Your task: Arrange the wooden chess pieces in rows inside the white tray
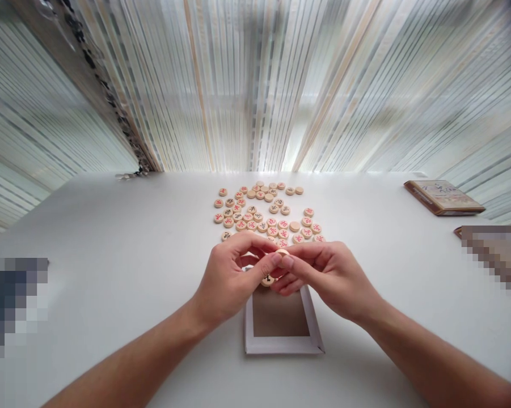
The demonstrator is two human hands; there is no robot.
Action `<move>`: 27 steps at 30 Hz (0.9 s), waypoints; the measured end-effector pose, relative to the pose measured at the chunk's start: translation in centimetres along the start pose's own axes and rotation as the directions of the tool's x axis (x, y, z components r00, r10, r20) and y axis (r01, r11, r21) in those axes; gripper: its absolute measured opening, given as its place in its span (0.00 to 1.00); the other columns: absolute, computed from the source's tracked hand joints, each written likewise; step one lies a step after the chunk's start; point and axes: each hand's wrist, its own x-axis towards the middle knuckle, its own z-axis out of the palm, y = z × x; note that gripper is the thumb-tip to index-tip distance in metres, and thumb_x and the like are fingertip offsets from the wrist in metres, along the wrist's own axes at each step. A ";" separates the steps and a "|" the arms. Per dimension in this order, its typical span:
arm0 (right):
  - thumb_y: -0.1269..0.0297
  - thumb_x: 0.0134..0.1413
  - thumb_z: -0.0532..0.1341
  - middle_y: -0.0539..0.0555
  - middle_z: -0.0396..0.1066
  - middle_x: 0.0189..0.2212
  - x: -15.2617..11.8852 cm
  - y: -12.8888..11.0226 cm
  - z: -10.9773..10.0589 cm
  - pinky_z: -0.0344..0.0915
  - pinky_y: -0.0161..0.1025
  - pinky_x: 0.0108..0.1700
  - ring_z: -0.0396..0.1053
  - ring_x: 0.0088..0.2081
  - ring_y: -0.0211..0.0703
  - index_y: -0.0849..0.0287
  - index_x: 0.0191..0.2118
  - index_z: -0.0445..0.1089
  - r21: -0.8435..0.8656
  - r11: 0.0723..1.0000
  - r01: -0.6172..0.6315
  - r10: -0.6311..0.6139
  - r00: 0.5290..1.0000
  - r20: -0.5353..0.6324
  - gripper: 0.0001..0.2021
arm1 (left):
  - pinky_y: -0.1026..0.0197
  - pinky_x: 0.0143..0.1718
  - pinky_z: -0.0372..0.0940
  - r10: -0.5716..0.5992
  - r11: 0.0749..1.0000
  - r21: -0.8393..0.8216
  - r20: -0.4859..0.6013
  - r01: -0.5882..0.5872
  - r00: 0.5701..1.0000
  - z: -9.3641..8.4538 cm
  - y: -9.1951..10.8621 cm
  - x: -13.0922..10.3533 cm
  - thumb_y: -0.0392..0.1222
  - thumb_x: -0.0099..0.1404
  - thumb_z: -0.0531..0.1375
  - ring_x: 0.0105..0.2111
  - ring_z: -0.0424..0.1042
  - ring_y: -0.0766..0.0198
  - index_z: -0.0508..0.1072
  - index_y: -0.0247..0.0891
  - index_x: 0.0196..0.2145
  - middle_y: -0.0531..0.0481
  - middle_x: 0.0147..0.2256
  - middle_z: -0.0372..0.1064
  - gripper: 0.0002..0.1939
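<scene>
A round wooden xiangqi piece (283, 253), seen nearly edge-on, is held above the far end of a shallow open box tray (281, 344), pinched where the two hands meet. The left hand (229, 277) grips it between thumb and bent fingers; the right hand (340, 277) closes on it from the other side, the two thumb tips almost touching and the remaining fingers curled beneath. Just below the fingertips appears a second disc (267, 280) marked in black; whether it rests in the tray or against the fingers cannot be told. The tray has white walls and a brown floor, its far end partly covered by the hands. Beyond it, towards the middle of the far edge of the white table (131, 238), lies a loose spread of loose pieces (252, 225), some bearing red characters, some black, a few with plain faces uppermost; several touch. Near the table's far right corner lies a closed printed box (451, 195) with brown sides. Pixelated items lie at the right (497, 255) and left. A striped string curtain (272, 85) hangs behind the far edge, with a dark beaded strand (123, 116) towards the left.
</scene>
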 end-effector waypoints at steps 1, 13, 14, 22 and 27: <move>0.55 0.61 0.75 0.54 0.84 0.30 -0.1 -0.1 0.0 0.83 0.32 0.39 0.85 0.33 0.42 0.56 0.45 0.87 0.005 1.000 0.012 -0.012 1.000 0.016 0.12 | 0.64 0.38 0.77 -0.004 1.000 -0.006 -0.005 0.004 1.000 0.0 0.0 0.0 0.41 0.68 0.71 0.37 0.79 0.64 0.83 0.38 0.39 0.49 0.37 0.79 0.05; 0.61 0.58 0.77 0.53 0.85 0.34 -0.1 0.3 -0.2 0.82 0.32 0.43 0.84 0.37 0.41 0.54 0.47 0.86 -0.028 0.999 0.026 -0.026 0.999 0.032 0.12 | 0.66 0.33 0.78 -0.050 0.998 -0.032 0.009 0.050 0.999 0.3 0.1 -0.1 0.42 0.70 0.70 0.33 0.82 0.64 0.82 0.38 0.40 0.50 0.35 0.82 0.05; 0.62 0.59 0.76 0.53 0.85 0.35 -0.1 0.3 -0.3 0.81 0.32 0.43 0.84 0.37 0.40 0.54 0.48 0.86 -0.061 0.996 0.058 -0.056 0.998 0.032 0.11 | 0.66 0.34 0.79 -0.029 0.999 -0.015 0.007 0.030 1.000 0.2 0.1 -0.1 0.42 0.70 0.70 0.33 0.83 0.64 0.83 0.39 0.41 0.51 0.35 0.82 0.05; 0.68 0.69 0.65 0.50 0.84 0.32 -0.3 0.1 -1.0 0.74 0.31 0.31 0.76 0.27 0.36 0.55 0.53 0.84 -0.694 0.607 0.387 -0.467 0.880 0.082 0.13 | 0.68 0.43 0.78 0.076 0.997 -0.009 0.011 -0.076 0.997 -0.2 0.1 0.2 0.38 0.72 0.69 0.40 0.84 0.66 0.86 0.43 0.43 0.53 0.38 0.84 0.05; 0.69 0.63 0.70 0.53 0.87 0.39 -0.2 0.5 -1.3 0.82 0.34 0.39 0.84 0.35 0.43 0.56 0.52 0.85 -0.673 0.610 0.419 -0.533 0.845 0.042 0.13 | 0.64 0.45 0.80 -0.003 0.998 -0.069 -0.035 0.000 0.999 -0.2 0.3 0.3 0.36 0.64 0.75 0.39 0.85 0.62 0.86 0.41 0.39 0.51 0.37 0.86 0.05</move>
